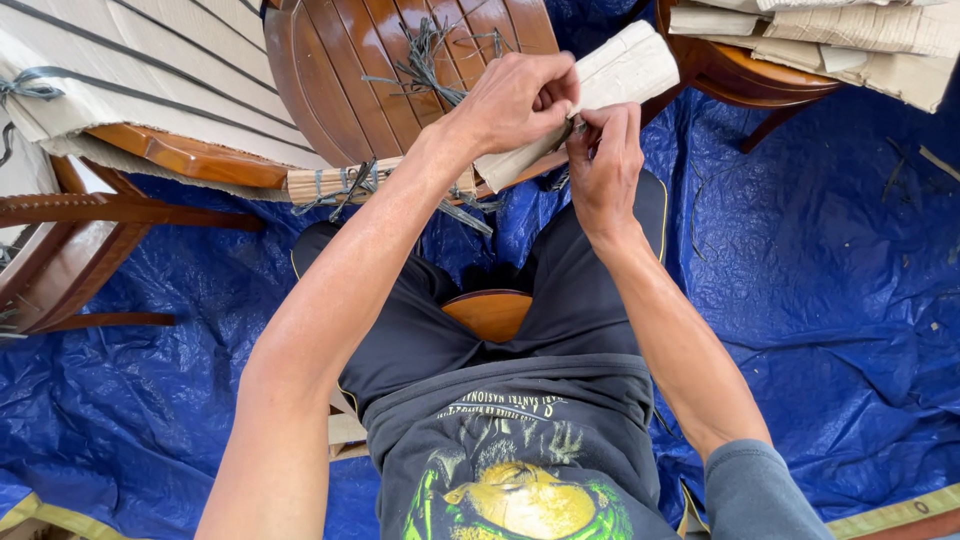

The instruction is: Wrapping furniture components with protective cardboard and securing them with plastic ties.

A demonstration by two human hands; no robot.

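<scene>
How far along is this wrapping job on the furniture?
Done, it seems: a wrapped furniture piece at left is already papered and tied with cord. In hand: the left hand and right hand grip a pale wrapped bar. Left: the round wooden top shows bare, loose cords lying on it.

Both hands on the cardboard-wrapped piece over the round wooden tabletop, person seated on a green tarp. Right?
Not quite: the tarp is blue, not green, as the head view shows. The rest holds: the left hand and right hand both grip the cardboard-wrapped piece over the round wooden tabletop.
</scene>
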